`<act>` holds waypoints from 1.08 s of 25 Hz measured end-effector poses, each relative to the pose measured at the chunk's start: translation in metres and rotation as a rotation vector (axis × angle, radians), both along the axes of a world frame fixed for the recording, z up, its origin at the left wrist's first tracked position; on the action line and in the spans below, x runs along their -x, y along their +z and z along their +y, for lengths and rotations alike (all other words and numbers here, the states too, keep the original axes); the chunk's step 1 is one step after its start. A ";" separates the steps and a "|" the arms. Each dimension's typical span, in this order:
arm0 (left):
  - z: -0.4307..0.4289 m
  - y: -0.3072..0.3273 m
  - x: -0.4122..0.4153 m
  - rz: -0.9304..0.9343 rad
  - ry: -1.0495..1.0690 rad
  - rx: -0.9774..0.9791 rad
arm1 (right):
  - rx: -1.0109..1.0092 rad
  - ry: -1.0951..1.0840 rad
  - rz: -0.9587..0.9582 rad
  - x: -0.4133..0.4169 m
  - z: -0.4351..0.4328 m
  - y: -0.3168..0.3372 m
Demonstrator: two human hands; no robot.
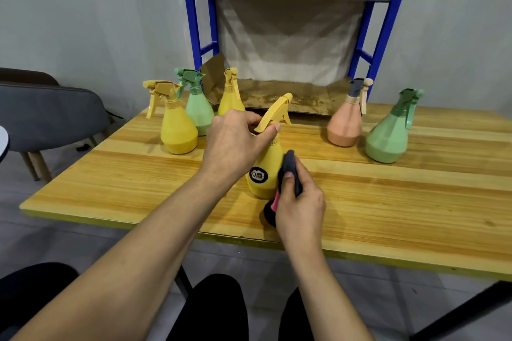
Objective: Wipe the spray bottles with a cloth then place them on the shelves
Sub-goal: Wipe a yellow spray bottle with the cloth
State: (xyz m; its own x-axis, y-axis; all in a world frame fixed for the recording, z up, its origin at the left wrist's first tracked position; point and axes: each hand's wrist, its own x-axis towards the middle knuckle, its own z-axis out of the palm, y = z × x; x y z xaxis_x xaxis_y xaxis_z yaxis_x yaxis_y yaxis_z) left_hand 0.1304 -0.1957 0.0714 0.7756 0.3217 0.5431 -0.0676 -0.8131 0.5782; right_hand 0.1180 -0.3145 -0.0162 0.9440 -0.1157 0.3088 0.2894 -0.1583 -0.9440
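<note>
A yellow spray bottle (266,166) with a round black label stands on the wooden table (138,183), near its front edge. My left hand (235,144) grips its neck just under the trigger head. My right hand (300,202) holds a dark grey cloth (291,171) with a pink edge, pressed against the bottle's right side. Behind stand a yellow bottle (177,124), a green one (198,111) and another yellow one (231,97). At the right stand an orange-pink bottle (346,122) and a green bottle (389,133).
A blue metal shelf rack (371,44) rises behind the table, its shelves lined with worn cardboard (279,97). A grey chair (52,116) stands at the left. Grey walls enclose the corner. My dark-clothed knees show below the table edge.
</note>
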 end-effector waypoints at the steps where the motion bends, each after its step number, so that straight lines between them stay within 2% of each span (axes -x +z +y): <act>1: 0.001 0.000 0.000 0.008 -0.003 0.002 | 0.021 0.011 -0.042 -0.002 0.003 0.005; 4: 0.005 0.002 -0.001 0.030 0.007 0.029 | 0.037 0.052 -0.127 -0.007 0.013 0.015; 10: 0.003 -0.001 -0.006 0.029 0.028 0.027 | -0.048 0.029 0.020 0.001 0.005 -0.007; 15: 0.006 0.000 -0.005 0.027 0.024 0.031 | -0.024 0.076 -0.093 -0.003 0.012 0.008; 22: 0.003 0.000 -0.003 0.011 0.035 0.028 | 0.009 0.015 0.011 0.007 0.008 -0.004; 27: 0.003 -0.001 -0.003 0.001 0.039 0.022 | 0.041 0.041 -0.178 0.005 0.022 -0.001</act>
